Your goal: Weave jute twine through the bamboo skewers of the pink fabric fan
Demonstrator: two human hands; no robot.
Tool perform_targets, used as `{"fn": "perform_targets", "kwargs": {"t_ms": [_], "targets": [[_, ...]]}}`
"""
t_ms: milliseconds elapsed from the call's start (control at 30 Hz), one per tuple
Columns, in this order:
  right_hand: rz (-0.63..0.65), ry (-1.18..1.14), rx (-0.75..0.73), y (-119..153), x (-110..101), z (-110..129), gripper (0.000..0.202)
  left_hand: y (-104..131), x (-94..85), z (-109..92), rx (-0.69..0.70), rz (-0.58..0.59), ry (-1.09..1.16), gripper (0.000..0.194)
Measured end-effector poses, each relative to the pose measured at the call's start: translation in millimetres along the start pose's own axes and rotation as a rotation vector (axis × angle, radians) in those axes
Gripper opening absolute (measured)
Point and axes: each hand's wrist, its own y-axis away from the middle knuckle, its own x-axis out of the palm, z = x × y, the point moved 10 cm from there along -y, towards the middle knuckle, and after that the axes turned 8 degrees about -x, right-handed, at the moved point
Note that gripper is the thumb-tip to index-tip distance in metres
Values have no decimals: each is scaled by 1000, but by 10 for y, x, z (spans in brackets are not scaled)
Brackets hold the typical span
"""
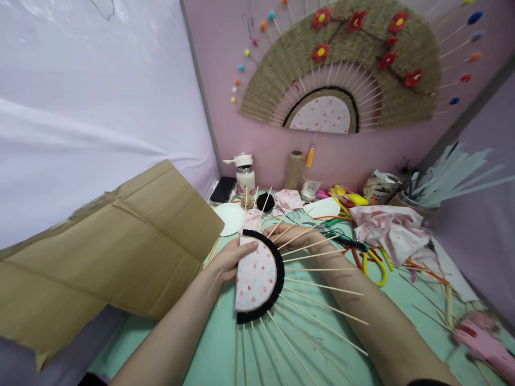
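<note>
Over green tabletop, left hand pinches fan edge; right hand beyond, grip unclear.

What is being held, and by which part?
The half-round fan piece: the left hand holds its straight edge, thumb on the patterned face. The right hand is by the sticks; its grip is unclear.

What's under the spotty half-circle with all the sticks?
Under the sticks you can see the green table and part of the right hand. The left hand grips one side, thumb on top. Whatever is right underneath the half-circle is covered, so I can't tell.
</note>
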Motion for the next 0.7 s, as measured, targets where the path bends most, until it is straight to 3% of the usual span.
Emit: {"fn": "perform_targets", "kwargs": {"t_ms": [133, 400, 700], "targets": [[9, 80, 10, 26, -23, 66, 24, 22, -59, -55, 39, -58, -10, 34], [-39, 230, -119, 142, -121, 338, 30, 88, -36, -133, 119, -96, -46, 39], [-48, 216, -151, 184, -212, 366, 32, 113, -30, -131, 132, -108, -20, 41]]}}
